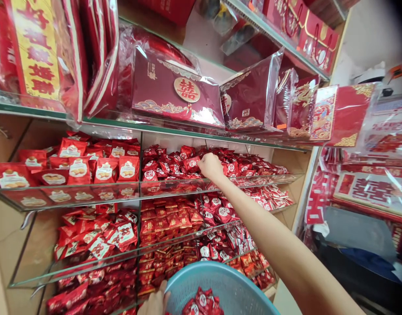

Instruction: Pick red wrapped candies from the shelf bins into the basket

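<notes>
Right hand [211, 167] is up near the middle of the frame, fingers curled in against or just beside a small red packet [191, 164] in the pile on the glass shelf [184, 189]; can't tell if I've actually got one pinched tbh. Left hand [153, 302] is bottom ctr at the left rim of my blue basket [240, 284], mostly cut off by the frame edge, so idk how tight it's closed. Progress-wise: small heap of red packets [202, 302] already in the basket at bottom ctr, so early-ish imo, tho part's out of frame. Plenty left on the shelves: gold-print packets [169, 221] just below ctr, cookie-picture packets [105, 169] mid left. Maroon gift bag [177, 89] sits upper ctr, well apart from both hands rn.
</notes>
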### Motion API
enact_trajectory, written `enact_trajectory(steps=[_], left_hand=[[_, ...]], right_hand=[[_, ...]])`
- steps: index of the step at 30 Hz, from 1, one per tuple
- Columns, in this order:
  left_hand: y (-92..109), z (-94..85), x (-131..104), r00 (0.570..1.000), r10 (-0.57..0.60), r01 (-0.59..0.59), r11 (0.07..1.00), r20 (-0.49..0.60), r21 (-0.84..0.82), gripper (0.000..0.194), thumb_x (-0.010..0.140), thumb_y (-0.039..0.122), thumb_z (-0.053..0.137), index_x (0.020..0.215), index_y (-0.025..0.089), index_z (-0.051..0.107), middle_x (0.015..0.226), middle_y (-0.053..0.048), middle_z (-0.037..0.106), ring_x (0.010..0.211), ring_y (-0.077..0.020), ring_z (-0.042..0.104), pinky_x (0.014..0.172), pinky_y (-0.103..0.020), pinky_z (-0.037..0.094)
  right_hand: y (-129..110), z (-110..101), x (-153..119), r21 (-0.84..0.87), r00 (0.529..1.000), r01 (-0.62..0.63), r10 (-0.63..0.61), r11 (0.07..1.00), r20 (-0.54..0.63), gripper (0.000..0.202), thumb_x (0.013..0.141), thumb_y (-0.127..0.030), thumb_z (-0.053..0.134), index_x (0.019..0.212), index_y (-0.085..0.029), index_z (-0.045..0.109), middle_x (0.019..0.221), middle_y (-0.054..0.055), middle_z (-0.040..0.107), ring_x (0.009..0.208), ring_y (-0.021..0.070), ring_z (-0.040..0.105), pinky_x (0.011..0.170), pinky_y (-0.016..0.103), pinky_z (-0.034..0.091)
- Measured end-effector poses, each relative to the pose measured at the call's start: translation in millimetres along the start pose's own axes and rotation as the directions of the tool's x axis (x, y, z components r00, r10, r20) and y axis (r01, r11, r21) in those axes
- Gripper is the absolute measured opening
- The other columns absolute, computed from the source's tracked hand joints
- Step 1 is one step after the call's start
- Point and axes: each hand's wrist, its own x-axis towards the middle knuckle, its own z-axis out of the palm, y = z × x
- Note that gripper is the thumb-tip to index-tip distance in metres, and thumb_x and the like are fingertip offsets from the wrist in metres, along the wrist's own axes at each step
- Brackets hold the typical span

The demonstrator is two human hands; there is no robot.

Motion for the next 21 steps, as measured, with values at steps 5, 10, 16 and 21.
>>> enact_trajectory(steps=[5,10,16,21], left_hand=[[4,-3.1,-6,0.999,0.009,-0.008,1.0,-0.034,0.022,0.047,0.09,0.034,0.022,0.131,0.019,0.04,0.101,-0.013,0.065,0.092,-0.0222,0.063,0.076,-0.032,0.047],[8,-4.5,-8,0.998,0.011,-0.009,1.0,-0.06,0.027,0.045,0.091,0.036,0.023,0.129,0.02,0.041,0.096,-0.012,0.067,0.09,-0.0221,0.064,0.074,-0.031,0.047],[10,-7.5,-12,0.998,0.009,-0.006,0.999,-0.058,0.052,0.044,0.091,0.037,0.023,0.129,0.023,0.04,0.095,-0.011,0.066,0.087,-0.0234,0.064,0.073,-0.034,0.047],[11,-9.9,-14,0.999,0.003,-0.002,1.0,-0.039,0.024,0.045,0.091,0.04,0.022,0.13,0.025,0.039,0.099,-0.011,0.065,0.09,-0.0223,0.062,0.076,-0.033,0.045]], right_hand=[[22,-25,-29,0.36,0.971,0.177,-0.102,0.916,-0.217,0.021,0.081,-0.023,0.042,0.072,-0.013,0.058,0.055,0.001,0.058,0.053,0.0098,0.055,0.06,0.022,0.043],[68,-2,-132,0.679,0.983,0.066,-0.163,0.731,0.081,0.022,0.084,-0.035,0.044,0.076,-0.017,0.05,0.047,-0.006,0.047,0.036,0.0046,0.038,0.041,0.017,0.032],[135,101,-258,0.614,0.842,-0.269,-0.129,0.742,0.524,0.027,0.088,-0.043,0.034,0.075,-0.02,0.042,0.055,-0.004,0.052,0.041,0.0083,0.045,0.045,0.02,0.036],[166,139,-283,0.569,0.829,-0.311,-0.074,0.761,0.554,0.029,0.086,-0.046,0.036,0.074,-0.02,0.044,0.057,0.0,0.056,0.052,0.0133,0.053,0.052,0.024,0.04]])
